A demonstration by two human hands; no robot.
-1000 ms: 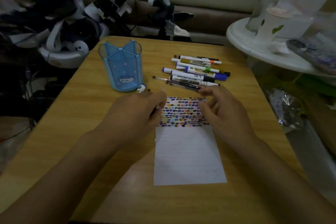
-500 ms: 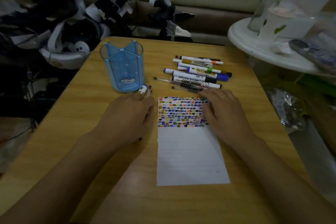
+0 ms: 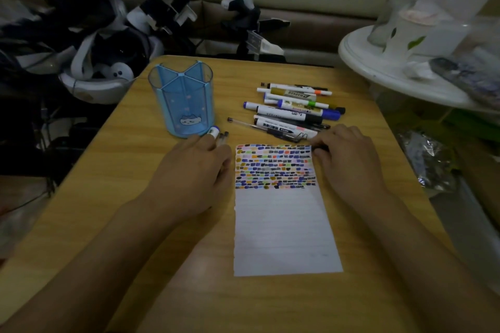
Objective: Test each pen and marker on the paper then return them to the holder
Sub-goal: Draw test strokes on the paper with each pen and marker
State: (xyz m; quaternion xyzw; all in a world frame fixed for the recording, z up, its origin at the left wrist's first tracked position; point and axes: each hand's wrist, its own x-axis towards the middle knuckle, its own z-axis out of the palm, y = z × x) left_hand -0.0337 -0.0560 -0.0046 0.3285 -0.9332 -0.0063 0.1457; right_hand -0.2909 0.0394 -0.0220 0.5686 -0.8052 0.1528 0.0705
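left hand (image 3: pixel 200 170) down flat-ish on the wooden table (image 3: pixel 108 211), just off the left edge of the lined paper (image 3: pixel 284 224), fingers loosely curled over a small bunch of pens (image 3: pixel 220 138) whose ends poke out past the fingertips, right at the foot of the blue pen holder (image 3: pixel 184 101). looks like a loose grip on that bunch, though exactly how many are in it, can't tell.

right hand (image 3: pixel 349 159) at the paper's top right corner, fingers curled round something dark and thin (image 3: pixel 320 147), probably a pen or a cap. too dim to say which.

holder upright near the table's far left side, compartments empty by the look of it. pile of whiteboard markers and pens (image 3: pixel 295 108) lying loose toward the far right side, just beyond the paper. top third of the paper packed with colour dabs, rest blank.

stuff that could go sideways from here:
- bunch slipping out of that loose left grip and rolling off the near left edge
- knocking the light plastic holder over while lifting the bunch, since it sits touching or nearly touching those pen ends
- paper sliding if the right hand drags
- uncapped tip smearing the fresh dabs
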